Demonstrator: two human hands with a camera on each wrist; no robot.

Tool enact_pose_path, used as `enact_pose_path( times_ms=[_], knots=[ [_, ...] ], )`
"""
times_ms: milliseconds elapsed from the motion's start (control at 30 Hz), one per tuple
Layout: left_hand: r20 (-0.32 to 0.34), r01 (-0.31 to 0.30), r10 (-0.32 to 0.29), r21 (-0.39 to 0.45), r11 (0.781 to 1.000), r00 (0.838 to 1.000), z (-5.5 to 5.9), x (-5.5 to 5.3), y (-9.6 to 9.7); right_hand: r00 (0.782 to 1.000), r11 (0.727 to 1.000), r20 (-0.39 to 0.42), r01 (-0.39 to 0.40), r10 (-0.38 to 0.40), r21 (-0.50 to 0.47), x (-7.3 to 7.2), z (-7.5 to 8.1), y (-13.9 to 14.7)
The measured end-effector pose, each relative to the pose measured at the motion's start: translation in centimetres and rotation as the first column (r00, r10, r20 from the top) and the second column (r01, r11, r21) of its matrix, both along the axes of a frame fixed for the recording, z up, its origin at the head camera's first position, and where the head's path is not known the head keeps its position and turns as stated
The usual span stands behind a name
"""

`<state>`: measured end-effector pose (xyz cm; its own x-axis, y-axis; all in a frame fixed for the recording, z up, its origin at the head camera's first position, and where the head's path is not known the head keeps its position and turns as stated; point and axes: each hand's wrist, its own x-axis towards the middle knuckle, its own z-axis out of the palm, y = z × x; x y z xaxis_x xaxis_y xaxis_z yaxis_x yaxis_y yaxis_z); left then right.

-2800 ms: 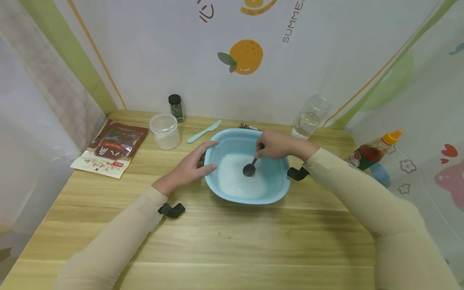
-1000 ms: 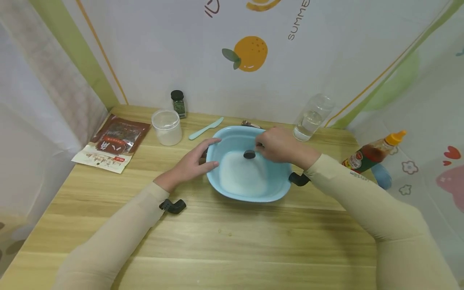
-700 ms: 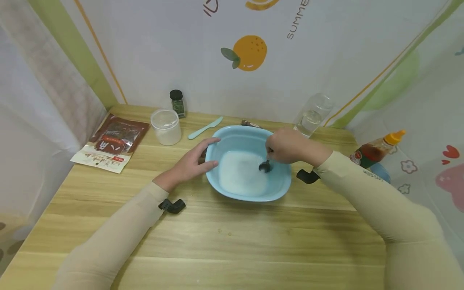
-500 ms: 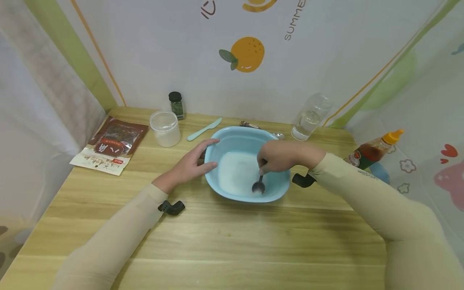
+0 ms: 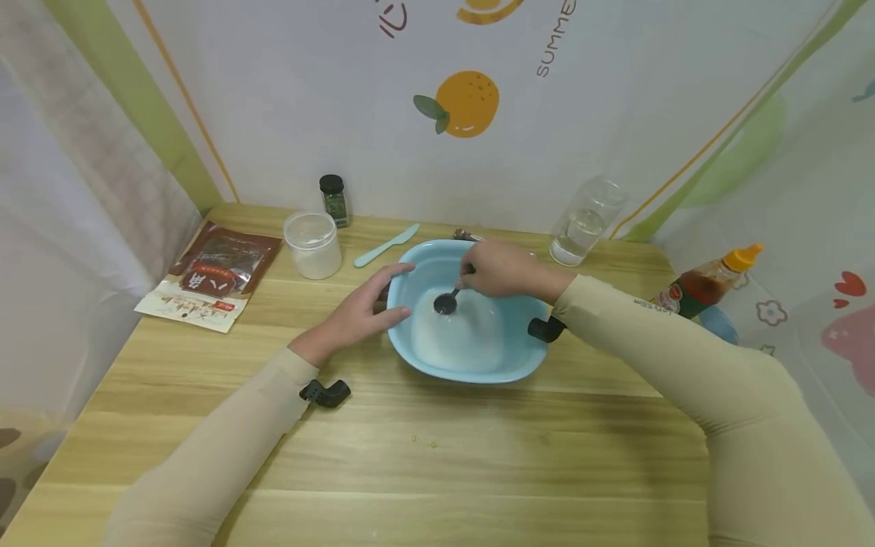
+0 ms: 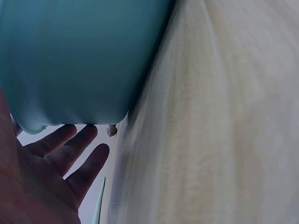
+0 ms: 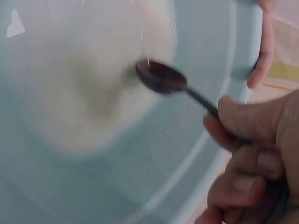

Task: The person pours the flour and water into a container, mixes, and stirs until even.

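A light blue basin [image 5: 472,377] on the wooden table holds a milky white liquid [image 5: 454,338]. My left hand [image 5: 357,313] rests against the basin's left side, thumb and a finger at the rim. In the left wrist view its other fingers [image 6: 70,148] extend loosely along the outer wall. My right hand [image 5: 502,270] reaches over the basin and pinches the handle of a small dark measuring spoon [image 5: 445,304]. In the right wrist view the round spoon bowl [image 7: 161,77] is tilted close to the liquid; whether it touches is unclear.
Left of the basin are a brown seasoning packet [image 5: 212,273], a white-filled clear jar [image 5: 313,247], a black-capped herb jar [image 5: 334,201] and a mint plastic knife [image 5: 386,245]. To the right stand a glass of clear liquid [image 5: 581,228] and a red sauce bottle [image 5: 704,285].
My right hand has carried the spoon around inside the basin, from the near right side to the left and farther back over the last half second. My left hand stays at the rim.
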<state>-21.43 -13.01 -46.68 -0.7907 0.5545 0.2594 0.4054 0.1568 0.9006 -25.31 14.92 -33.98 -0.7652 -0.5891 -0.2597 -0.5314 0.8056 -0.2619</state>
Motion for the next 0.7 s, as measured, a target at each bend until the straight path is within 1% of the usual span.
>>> enact_pose_path(
  times_ms=[67, 133, 200, 233, 333, 400, 467, 533, 600, 700],
  knots=[
    [-0.001, -0.002, 0.002, 0.002, 1.0, 1.0, 0.0, 0.0, 0.0, 0.998, 0.998, -0.019, 0.067, -0.067, 0.003, -0.2, 0.0, 0.0],
    [0.001, -0.002, 0.002, 0.005, 1.0, 1.0, 0.0, 0.0, 0.0, 0.994, 0.994, -0.035, 0.108, -0.108, 0.011, -0.4, -0.1, -0.2],
    [0.007, 0.003, -0.003, 0.013, 1.0, 1.0, 0.0, 0.0, 0.0, 0.993, 0.994, -0.05, 0.11, -0.109, 0.014, -0.4, -0.3, -0.5],
    [0.01, 0.006, -0.006, 0.018, 1.0, 1.0, 0.0, 0.1, 0.0, 0.994, 0.995, -0.058, 0.097, -0.096, 0.019, -0.4, -0.4, -0.7],
    [0.018, 0.013, -0.014, 0.027, 1.0, 1.0, -0.1, 0.1, 0.0, 0.998, 1.0, -0.058, 0.021, -0.02, 0.011, -0.2, -0.7, -1.0],
    [0.018, 0.013, -0.013, 0.026, 1.0, 1.0, -0.1, 0.1, 0.0, 0.999, 0.999, -0.027, -0.043, 0.043, -0.012, 0.0, -0.9, -1.0],
    [0.015, 0.011, -0.011, 0.023, 1.0, 1.0, -0.1, 0.1, 0.0, 0.994, 0.993, 0.017, -0.107, 0.107, -0.04, 0.3, -0.9, -0.8],
    [0.011, 0.009, -0.009, 0.019, 1.0, 1.0, -0.1, 0.1, 0.0, 0.983, 0.983, 0.062, -0.171, 0.174, -0.061, 0.5, -0.7, -0.4],
    [0.006, 0.006, -0.006, 0.014, 1.0, 1.0, 0.0, 0.0, 0.0, 0.967, 0.97, 0.089, -0.234, 0.24, -0.068, 0.7, -0.5, 0.1],
    [-0.001, -0.002, 0.002, 0.004, 1.0, 1.0, 0.0, 0.0, 0.0, 0.948, 0.956, 0.126, -0.288, 0.292, -0.049, 0.9, 0.2, 0.8]
  ],
)
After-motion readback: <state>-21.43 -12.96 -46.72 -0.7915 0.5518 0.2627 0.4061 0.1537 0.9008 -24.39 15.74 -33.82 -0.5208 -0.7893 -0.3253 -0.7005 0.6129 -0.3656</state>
